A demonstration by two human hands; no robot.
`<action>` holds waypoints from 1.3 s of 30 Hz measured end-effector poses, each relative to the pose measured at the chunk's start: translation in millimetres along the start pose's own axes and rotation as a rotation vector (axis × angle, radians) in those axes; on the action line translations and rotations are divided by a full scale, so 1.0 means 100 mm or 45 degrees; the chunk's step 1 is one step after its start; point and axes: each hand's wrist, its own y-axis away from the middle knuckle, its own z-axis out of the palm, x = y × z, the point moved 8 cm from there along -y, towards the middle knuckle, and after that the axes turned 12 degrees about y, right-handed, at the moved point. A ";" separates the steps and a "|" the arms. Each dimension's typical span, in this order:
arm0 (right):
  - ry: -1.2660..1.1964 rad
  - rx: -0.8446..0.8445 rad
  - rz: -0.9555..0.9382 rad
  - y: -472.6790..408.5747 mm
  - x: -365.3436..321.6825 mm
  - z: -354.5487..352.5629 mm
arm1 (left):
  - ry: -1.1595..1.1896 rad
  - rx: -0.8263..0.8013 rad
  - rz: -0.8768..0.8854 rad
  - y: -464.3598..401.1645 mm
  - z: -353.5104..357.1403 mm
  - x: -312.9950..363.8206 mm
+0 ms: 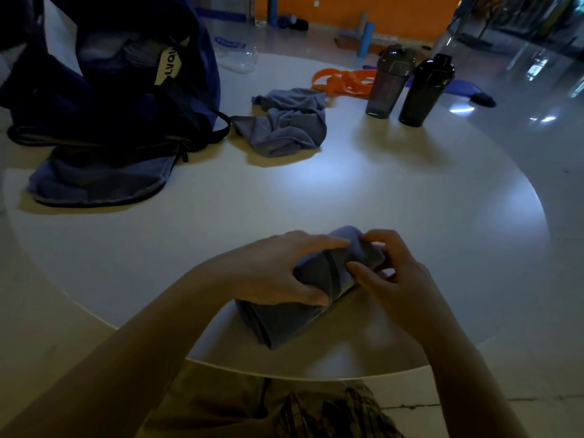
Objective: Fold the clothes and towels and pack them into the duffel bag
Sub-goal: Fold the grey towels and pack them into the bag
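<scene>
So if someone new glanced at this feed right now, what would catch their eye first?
Both hands, left hand and right hand, gripping a rolled grey-blue cloth at the near table edge. Then the open dark blue duffel bag at far left, with a crumpled grey cloth beside it and two dark bottles behind.

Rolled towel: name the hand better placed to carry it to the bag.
Probably left. The left hand already wraps the rolled towel, and the bag sits on its side; the right hand only pinches the end.
</scene>
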 end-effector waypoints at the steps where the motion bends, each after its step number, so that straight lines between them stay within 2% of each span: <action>1: -0.022 -0.012 0.025 0.00 0.02 0.00 | -0.048 -0.033 -0.026 -0.04 0.03 0.01; 7: -0.100 -0.148 0.029 -0.09 0.00 0.05 | 0.229 0.071 0.064 0.07 -0.01 -0.01; 12: -0.520 -0.360 0.055 -0.28 -0.26 0.10 | 0.507 0.190 0.205 0.33 -0.21 -0.02; 15: -0.716 -0.366 0.022 -0.51 -0.59 0.06 | 0.706 0.281 0.269 0.49 -0.41 -0.10; 17: -0.800 -0.388 -0.064 -0.68 -0.91 0.06 | 0.799 0.369 0.212 0.58 -0.51 -0.25; 19: -0.797 -0.347 -0.123 -0.88 -1.24 0.07 | 0.946 0.440 0.203 0.66 -0.61 -0.38; 22: -0.816 -0.291 -0.157 -1.19 -1.75 0.19 | 1.291 0.615 0.369 0.83 -0.91 -0.43; 25: -0.820 -0.341 -0.193 -1.49 -2.14 0.40 | 1.343 0.828 0.369 1.02 -1.29 -0.66; 28: -0.642 -0.410 -0.234 -1.78 -2.39 0.69 | 1.207 0.923 0.299 1.30 -1.66 -1.01; 30: -0.430 -0.358 -0.275 -2.02 -2.46 0.90 | 1.110 1.047 0.208 1.51 -1.93 -1.27; 31: -0.266 -0.282 -0.328 -2.15 -2.48 0.99 | 1.062 1.125 0.172 1.60 -2.07 -1.40; 33: 0.258 -0.054 -0.532 -2.35 -2.59 1.14 | 0.860 1.307 0.058 1.72 -2.32 -1.68; 35: 0.750 0.098 -0.753 -2.46 -2.74 1.36 | 0.516 1.433 -0.090 1.75 -2.46 -1.89; 37: 1.020 0.066 -0.880 -2.58 -2.80 1.64 | 0.289 1.504 -0.149 1.72 -2.46 -2.09; 39: 1.100 0.045 -0.967 -2.69 -2.81 1.86 | 0.297 1.577 -0.141 1.71 -2.38 -2.23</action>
